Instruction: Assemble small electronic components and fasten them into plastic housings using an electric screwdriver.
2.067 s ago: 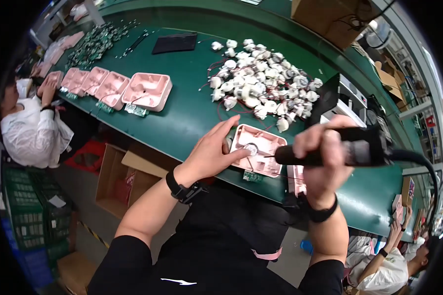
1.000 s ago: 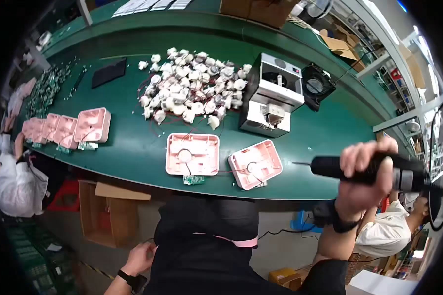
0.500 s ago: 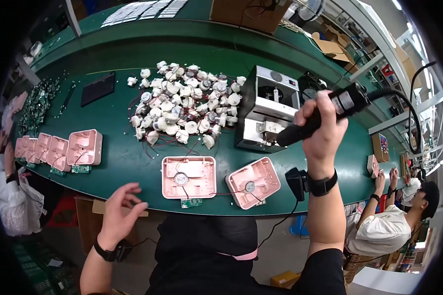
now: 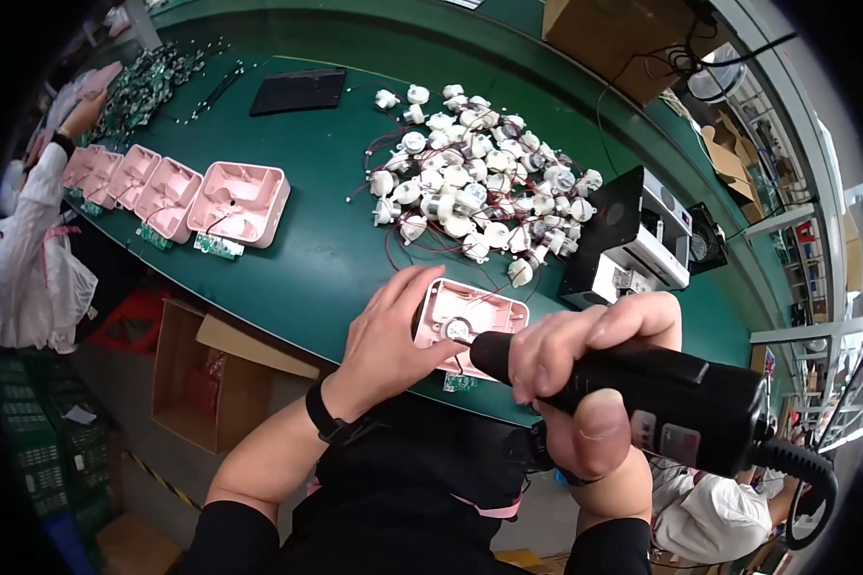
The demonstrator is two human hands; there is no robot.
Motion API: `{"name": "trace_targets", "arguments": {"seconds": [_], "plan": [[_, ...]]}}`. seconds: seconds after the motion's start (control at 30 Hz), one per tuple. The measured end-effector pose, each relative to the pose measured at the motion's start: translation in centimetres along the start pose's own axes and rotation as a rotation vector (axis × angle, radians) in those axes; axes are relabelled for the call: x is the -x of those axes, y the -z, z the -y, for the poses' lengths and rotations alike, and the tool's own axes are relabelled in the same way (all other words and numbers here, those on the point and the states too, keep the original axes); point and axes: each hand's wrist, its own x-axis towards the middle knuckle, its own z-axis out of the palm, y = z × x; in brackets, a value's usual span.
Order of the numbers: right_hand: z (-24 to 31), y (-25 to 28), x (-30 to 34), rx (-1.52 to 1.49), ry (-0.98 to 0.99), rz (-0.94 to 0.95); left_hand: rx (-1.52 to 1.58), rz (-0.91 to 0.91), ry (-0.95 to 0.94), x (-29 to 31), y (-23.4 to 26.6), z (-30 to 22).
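My left hand grips the left side of a pink plastic housing at the bench's near edge, fingers along its left wall and thumb inside by a round silver-faced part. A green circuit board sticks out below the housing. My right hand is wrapped round a black corded electric screwdriver, held nearly level. Its nose points left, over the housing's right part, close to my left thumb; the tip is hard to make out. Hand and tool hide the bench to the right of the housing.
A heap of white motor-like parts with red and dark wires lies beyond the housing. Right of it stands a black-and-silver machine. Several pink housings line the left edge, near a black tray. A co-worker's hand is far left.
My left hand has moved up and right onto the pink housing and taken hold. My right hand has brought the screwdriver down and toward me, over the housing. The view has shifted left.
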Motion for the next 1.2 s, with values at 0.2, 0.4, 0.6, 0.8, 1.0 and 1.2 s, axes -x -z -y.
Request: {"name": "trace_targets", "arguments": {"seconds": [0.2,0.4,0.6,0.8,1.0,1.2], "plan": [[-3.7,-0.6,-0.9,0.07,-0.043,0.078,-0.001,-0.071,-0.003,0.5,-0.5,0.4],[-6.4,-0.8,-1.0,0.018,-0.031,0.078,0.024,-0.096,-0.021,0.9,-1.0,1.2],[-7.2,-0.2,-1.2,0.027,0.045,0.08,-0.048,-0.138,-0.074,0.2,0.0,0.3],[-7.7,-0.4,-2.0,0.102,0.035,-0.012,-0.035,-0.005,-0.036,-0.2,-0.7,0.3],[-2.0,-1.2,-0.5,-0.031,0.084,-0.139,-0.174,-0.131,-0.155,2.1,3.4,-1.8],[-0.5,-3.3,4.4,0.357,-0.064,0.065,0.396,0.28,-0.184,7.1,2.7,-3.1]]}}
